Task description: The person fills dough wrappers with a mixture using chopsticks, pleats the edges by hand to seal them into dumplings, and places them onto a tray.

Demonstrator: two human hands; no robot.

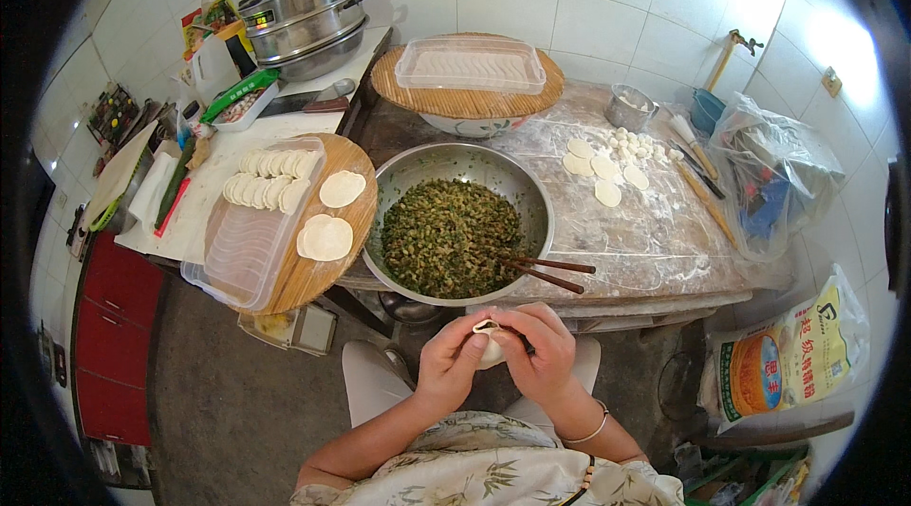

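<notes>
Between my two hands, above my lap, is a folded dumpling (491,350) with its wrapper edge pinched at the top. My left hand (452,361) closes round one side of it, and my right hand (539,350) grips the other side. Just beyond them stands a large steel bowl (539,250) of chopped green filling (446,231), with a pair of chopsticks (555,276) resting in it. Left of the bowl, a round wooden board (351,160) carries several flat dough wrappers (325,238) and a clear plastic tray (237,250) with rows of finished dumplings (275,179).
On the floured table (607,240) lie more wrappers (607,193), small dough pieces (631,143) and a rolling pin (707,202). A woven lid (384,79) with an empty clear tray (470,65) covers a bowl behind. Stacked steamers (308,18) stand back left; a flour bag (788,354) is at right.
</notes>
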